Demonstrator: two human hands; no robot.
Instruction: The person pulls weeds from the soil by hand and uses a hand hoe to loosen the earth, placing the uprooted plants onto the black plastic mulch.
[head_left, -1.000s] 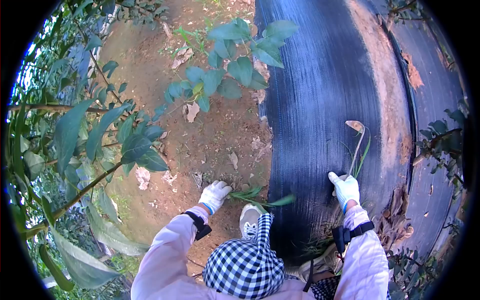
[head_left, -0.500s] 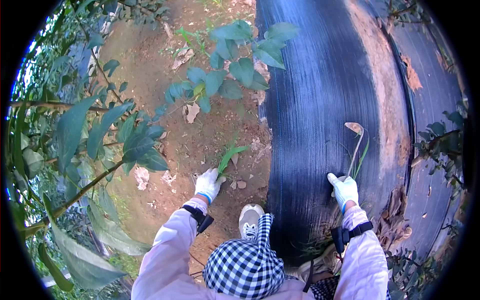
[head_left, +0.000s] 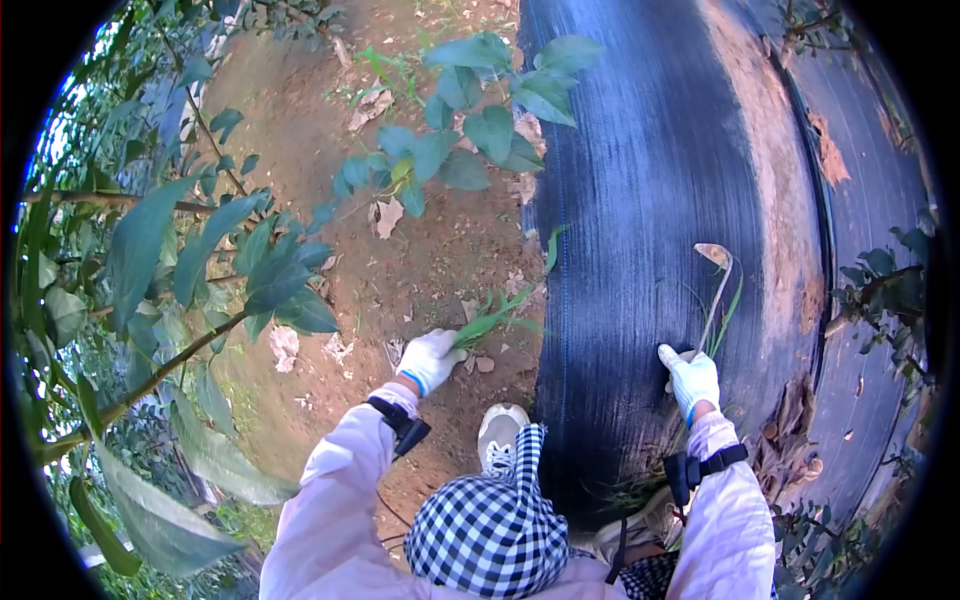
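My left hand point(head_left: 430, 358), in a white glove, grips a bunch of green weeds point(head_left: 493, 318) over the bare red soil point(head_left: 420, 260). The blades point up and to the right, towards the edge of the black ground cloth point(head_left: 640, 200). One loose green blade point(head_left: 552, 247) hangs in the air above that edge. My right hand point(head_left: 690, 378), also gloved, is closed on the handle of a small hand hoe point(head_left: 715, 290). The hoe's blade rests on the cloth, with a few grass blades beside it.
Leafy branches point(head_left: 200, 270) crowd the left side and hang over the soil at the top. My shoe point(head_left: 499, 437) stands at the cloth's edge. A strip of soil point(head_left: 780, 170) crosses the cloth on the right, with dry leaves point(head_left: 790, 430) low on the right.
My left hand lifted the weeds off the ground by my shoe, swung them up over the soil, then tilted them right. A loose blade flew off. My right hand stayed put.
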